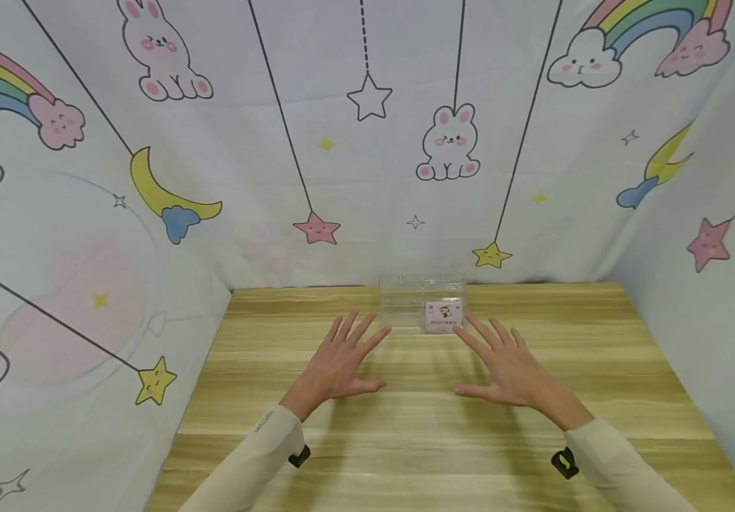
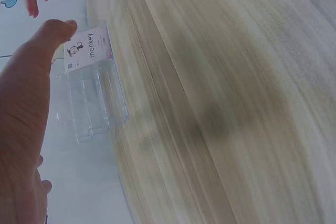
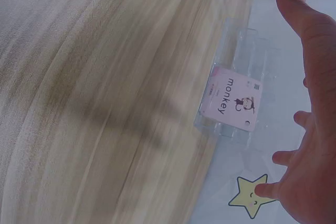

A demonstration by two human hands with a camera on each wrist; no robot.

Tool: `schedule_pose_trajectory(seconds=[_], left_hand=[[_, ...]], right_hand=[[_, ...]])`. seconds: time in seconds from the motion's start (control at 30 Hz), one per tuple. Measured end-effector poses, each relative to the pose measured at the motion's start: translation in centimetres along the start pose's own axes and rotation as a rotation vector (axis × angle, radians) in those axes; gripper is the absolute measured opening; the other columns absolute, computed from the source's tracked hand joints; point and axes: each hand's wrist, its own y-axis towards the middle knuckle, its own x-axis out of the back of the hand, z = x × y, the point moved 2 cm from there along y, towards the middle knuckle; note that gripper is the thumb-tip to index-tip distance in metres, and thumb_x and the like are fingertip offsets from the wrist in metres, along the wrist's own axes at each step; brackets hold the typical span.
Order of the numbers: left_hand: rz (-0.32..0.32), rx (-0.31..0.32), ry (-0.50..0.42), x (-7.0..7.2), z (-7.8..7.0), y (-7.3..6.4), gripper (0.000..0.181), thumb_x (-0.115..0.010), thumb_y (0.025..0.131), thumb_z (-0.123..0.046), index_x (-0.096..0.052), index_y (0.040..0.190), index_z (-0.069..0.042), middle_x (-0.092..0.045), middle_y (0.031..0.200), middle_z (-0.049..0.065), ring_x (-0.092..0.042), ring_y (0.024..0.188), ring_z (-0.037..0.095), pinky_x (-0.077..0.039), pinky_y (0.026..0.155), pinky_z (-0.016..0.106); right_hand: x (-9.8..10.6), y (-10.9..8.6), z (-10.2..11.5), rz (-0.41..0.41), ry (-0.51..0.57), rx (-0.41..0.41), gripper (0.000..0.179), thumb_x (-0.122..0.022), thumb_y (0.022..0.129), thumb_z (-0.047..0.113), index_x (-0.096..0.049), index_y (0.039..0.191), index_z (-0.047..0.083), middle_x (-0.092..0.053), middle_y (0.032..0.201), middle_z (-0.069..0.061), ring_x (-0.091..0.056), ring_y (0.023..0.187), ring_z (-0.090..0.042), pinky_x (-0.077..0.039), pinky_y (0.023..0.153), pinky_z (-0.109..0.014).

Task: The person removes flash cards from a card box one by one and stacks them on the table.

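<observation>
Both hands hover over the wooden table with fingers spread and nothing held. The left hand point(image 1: 339, 363) is to the left of a clear plastic rack point(image 1: 400, 318), its fingers pointing toward it. On the other side, the right hand point(image 1: 508, 366) has its fingertips near the rack's front right corner. A flash card point(image 1: 443, 316) printed "monkey" with a small monkey picture stands in the rack's front right compartment. In the right wrist view the card point(image 3: 232, 98) leans back in the tiered rack point(image 3: 241, 51). The left wrist view shows the rack's other tiers point(image 2: 92, 103) without cards.
A wooden-grain table point(image 1: 418, 441) spreads beneath the hands. White fabric point(image 1: 393, 185) with rabbits, stars, moons and rainbows rises behind the rack and along both sides. Each sleeve has a small dark device point(image 1: 564, 462) at the wrist.
</observation>
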Motion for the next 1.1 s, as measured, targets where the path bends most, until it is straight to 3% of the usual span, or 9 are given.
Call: schedule_pose_trajectory(seconds=[0.27, 0.6, 0.93, 1.1], left_hand=[[0.013, 0.013, -0.014, -0.3, 0.1, -0.1, 0.098, -0.051, 0.090, -0.081, -0.017, 0.168, -0.032, -0.016, 0.173, 0.010, -0.007, 0.158, 0.039, -0.019, 0.125, 0.062], [-0.042, 0.048, -0.090, -0.2, 0.9, 1.2, 0.100, -0.059, 0.088, -0.078, -0.023, 0.167, -0.029, -0.020, 0.171, 0.012, -0.017, 0.155, 0.043, -0.025, 0.122, 0.065], [-0.086, 0.181, -0.381, -1.3, 2.3, 2.8, 0.104, -0.067, 0.089, -0.068, -0.021, 0.166, -0.016, -0.026, 0.167, 0.018, -0.022, 0.154, 0.040, -0.027, 0.124, 0.058], [-0.127, 0.268, -0.609, -2.0, 2.7, 3.2, 0.105, -0.072, 0.088, -0.064, -0.020, 0.166, -0.017, -0.025, 0.168, 0.013, -0.026, 0.153, 0.034, -0.031, 0.121, 0.060]], right_hand=[[-0.5, 0.1, 0.0, 0.022, 0.000, 0.011, 0.106, -0.063, 0.084, 0.081, -0.023, 0.167, 0.028, -0.020, 0.171, -0.011, -0.025, 0.147, -0.057, -0.030, 0.104, -0.086], [0.1, 0.8, -1.0, -0.028, 0.015, 0.015, 0.105, -0.069, 0.084, 0.076, -0.028, 0.166, 0.024, -0.025, 0.169, -0.013, -0.032, 0.142, -0.060, -0.033, 0.101, -0.086], [0.2, 1.9, -2.5, -0.068, 0.096, 0.005, 0.103, -0.074, 0.085, 0.068, -0.031, 0.165, 0.018, -0.030, 0.166, -0.019, -0.038, 0.141, -0.054, -0.036, 0.105, -0.080], [0.2, 2.5, -3.2, -0.056, 0.171, -0.057, 0.101, -0.074, 0.087, 0.065, -0.030, 0.165, 0.018, -0.029, 0.166, -0.020, -0.035, 0.144, -0.051, -0.032, 0.110, -0.078]])
